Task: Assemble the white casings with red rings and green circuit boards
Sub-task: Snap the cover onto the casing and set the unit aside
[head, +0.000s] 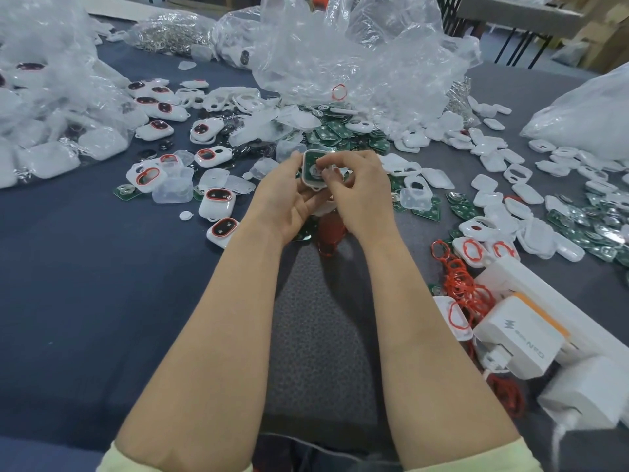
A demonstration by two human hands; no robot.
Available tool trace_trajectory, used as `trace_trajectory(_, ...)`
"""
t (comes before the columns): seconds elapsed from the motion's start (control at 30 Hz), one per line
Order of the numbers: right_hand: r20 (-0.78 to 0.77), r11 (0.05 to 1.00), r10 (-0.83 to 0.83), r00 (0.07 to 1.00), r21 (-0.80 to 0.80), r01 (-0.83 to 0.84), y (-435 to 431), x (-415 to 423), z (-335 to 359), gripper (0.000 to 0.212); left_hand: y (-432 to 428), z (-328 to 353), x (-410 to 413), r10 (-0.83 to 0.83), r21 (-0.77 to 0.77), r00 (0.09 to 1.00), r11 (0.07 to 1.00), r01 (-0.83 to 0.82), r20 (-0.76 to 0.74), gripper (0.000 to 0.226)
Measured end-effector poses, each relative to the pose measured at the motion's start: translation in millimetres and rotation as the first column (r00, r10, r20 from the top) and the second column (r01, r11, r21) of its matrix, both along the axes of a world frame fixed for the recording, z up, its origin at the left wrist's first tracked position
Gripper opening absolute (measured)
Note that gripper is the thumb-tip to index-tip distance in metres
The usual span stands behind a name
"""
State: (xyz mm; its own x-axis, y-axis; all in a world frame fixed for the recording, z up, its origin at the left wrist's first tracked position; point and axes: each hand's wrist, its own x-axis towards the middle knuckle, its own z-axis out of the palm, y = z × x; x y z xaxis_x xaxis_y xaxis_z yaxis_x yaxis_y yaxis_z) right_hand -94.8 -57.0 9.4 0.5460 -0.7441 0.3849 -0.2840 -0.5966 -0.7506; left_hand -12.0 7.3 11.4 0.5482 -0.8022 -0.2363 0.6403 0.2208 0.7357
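While one white casing (304,169) is held up over the middle of the tabletop (102,267), just above a small heap of red rings (328,233), this entry records the seating of a green circuit board (311,163) in its open face. Left hand (284,195): fingers curled round the casing's left side and underside, cradling it. Right hand (360,192): thumb and fingertips pinching the right edge, partly over the board. Neither hand is spread wide. Whether a red ring is already fitted to this piece cannot be told, since the fingers cover that side. Handling note, as a judgement: the board should be squared to the casing's rounded outline first, then pressed evenly at the edges rather than the centre, with the left hand bracing from behind so the shell does not twist. A board that goes in tilted would likely jam at one corner. Orientation: open face turned up and toward the wearer; the long axis runs away from the body, top to bottom in the view, and what looks like the small lug end sits nearest the wearer. Nearby stock: loose circuit boards (335,132) just beyond the hands, finished casings (218,199) to the left, a clear plastic bag (357,56) behind, and a white charger (520,335) at the right.
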Motion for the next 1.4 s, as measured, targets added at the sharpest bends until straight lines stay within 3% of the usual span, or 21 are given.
trace_trajectory(0.27,0.047,1.0,-0.006,0.999,0.019,0.005,1.5,-0.1,0.2,0.017,0.8,-1.6,-1.3,0.001,-0.038,0.988,0.999,0.005,0.153,0.023)
trace_trajectory(0.47,0.181,0.981,-0.087,0.98,0.188,0.053,0.9,-1.7,4.3,0.017,0.6,-1.1,-1.3,0.041,-0.032,0.985,0.999,-0.036,0.165,0.021)
trace_trajectory(0.7,0.189,0.986,-0.09,0.978,0.152,0.061,4.3,-1.8,2.4,0.006,0.5,-1.1,-1.2,0.041,-0.028,0.986,0.999,-0.037,0.163,0.017)
trace_trajectory(0.9,0.171,0.99,-0.086,0.982,0.126,0.064,5.5,-1.3,2.4,0.011,1.9,-3.4,-3.4,0.048,-0.002,0.967,0.999,-0.049,0.25,0.026)
trace_trajectory(1.2,0.189,0.989,-0.082,0.979,0.134,0.057,5.9,-0.3,2.9,0.007,2.0,-2.2,-4.7,0.082,0.084,0.949,0.99,-0.113,0.305,0.021)
trace_trajectory(1.4,0.2,0.986,-0.092,0.975,0.152,0.062,6.9,-0.3,4.0,0.008,0.9,-3.7,-4.8,0.111,0.093,0.9,0.982,-0.165,0.422,0.018)
